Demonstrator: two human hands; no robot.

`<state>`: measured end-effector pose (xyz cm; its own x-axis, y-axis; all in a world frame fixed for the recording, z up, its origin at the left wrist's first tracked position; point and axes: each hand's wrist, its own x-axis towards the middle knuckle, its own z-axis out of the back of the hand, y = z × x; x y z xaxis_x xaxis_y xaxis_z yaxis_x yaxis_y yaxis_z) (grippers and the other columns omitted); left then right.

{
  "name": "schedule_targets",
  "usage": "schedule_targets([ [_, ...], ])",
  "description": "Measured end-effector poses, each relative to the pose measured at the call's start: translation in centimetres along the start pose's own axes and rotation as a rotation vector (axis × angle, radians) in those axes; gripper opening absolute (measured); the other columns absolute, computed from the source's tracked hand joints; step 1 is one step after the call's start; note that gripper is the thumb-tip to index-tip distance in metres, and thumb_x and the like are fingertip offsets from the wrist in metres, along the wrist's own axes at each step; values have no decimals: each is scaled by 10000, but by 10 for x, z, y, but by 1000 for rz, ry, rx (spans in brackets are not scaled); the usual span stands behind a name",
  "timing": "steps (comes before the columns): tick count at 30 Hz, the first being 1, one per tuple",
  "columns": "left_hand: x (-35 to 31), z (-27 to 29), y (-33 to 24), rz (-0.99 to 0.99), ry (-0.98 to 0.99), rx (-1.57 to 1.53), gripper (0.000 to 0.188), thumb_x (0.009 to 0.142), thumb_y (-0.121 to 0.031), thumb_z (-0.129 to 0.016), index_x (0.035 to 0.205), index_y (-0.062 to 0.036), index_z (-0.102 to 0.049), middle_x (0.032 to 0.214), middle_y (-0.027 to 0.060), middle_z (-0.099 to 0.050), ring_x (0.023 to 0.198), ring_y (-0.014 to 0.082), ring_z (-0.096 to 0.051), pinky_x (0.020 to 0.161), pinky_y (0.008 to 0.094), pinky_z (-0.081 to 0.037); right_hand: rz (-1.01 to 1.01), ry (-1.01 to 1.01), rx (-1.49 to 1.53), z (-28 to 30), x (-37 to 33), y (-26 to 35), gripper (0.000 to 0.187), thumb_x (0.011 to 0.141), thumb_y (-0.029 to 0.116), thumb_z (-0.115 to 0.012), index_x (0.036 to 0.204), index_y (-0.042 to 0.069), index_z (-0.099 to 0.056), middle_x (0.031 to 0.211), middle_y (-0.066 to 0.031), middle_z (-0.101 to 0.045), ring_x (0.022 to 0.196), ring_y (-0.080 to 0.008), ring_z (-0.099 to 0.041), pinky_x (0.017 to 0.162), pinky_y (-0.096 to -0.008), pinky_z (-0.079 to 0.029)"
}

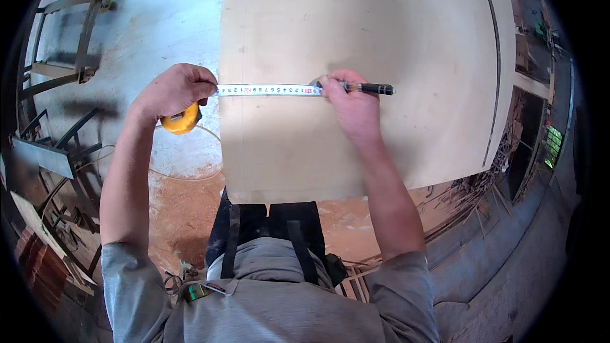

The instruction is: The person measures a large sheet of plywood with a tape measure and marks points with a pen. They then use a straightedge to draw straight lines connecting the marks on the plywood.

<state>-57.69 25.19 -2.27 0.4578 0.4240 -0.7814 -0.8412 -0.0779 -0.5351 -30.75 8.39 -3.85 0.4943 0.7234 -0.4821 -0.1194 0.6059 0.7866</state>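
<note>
We saw bright, even daylight over the scene. A soft shadow lay across the middle and lower left of the board (pixel 381 32). The fisheye bent straight edges near the rim, and the corners were black. The centre was sharp; the far right edge looked dim and smeared.

We see a large pale plywood sheet (pixel 381 32) carrying the work; a white measuring tape blade (pixel 267 90) lies flat across it from its left edge. Below it, the concrete floor (pixel 159 19) bears reddish sawdust (pixel 184 203) and a thin white cord (pixel 190 174).
</note>
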Motion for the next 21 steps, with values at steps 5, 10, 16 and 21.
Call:
schedule_targets([
  [5,1,-1,0,-16,11,-40,174,924,-145,-659,996,-2,-726,736,42,-668,686,129,-636,662,307,-517,46,8,-3,2,1,-3,266,888,263,-732,914,-1,-709,721,-42,-658,674,-109,-574,627,-296,-472],
  [10,1,-1,-1,-23,7,-38,165,928,-142,-659,989,-4,-726,733,40,-664,682,128,-632,657,307,-517,42,13,-7,2,1,-3,265,885,264,-734,901,1,-707,712,-50,-651,666,-114,-573,620,-301,-472],
  [16,1,-1,0,-25,8,-31,173,935,-152,-662,997,-3,-726,744,37,-672,690,129,-640,663,305,-523,37,13,-24,2,1,-2,267,882,264,-735,899,-1,-704,715,-57,-655,667,-122,-582,630,-307,-479],
  [21,1,-1,-1,-12,13,-30,179,940,-162,-664,1000,-5,-726,750,39,-677,699,132,-648,667,306,-527,48,20,-34,3,2,-3,269,881,264,-736,907,-2,-706,733,-63,-662,685,-128,-594,648,-309,-485],
])
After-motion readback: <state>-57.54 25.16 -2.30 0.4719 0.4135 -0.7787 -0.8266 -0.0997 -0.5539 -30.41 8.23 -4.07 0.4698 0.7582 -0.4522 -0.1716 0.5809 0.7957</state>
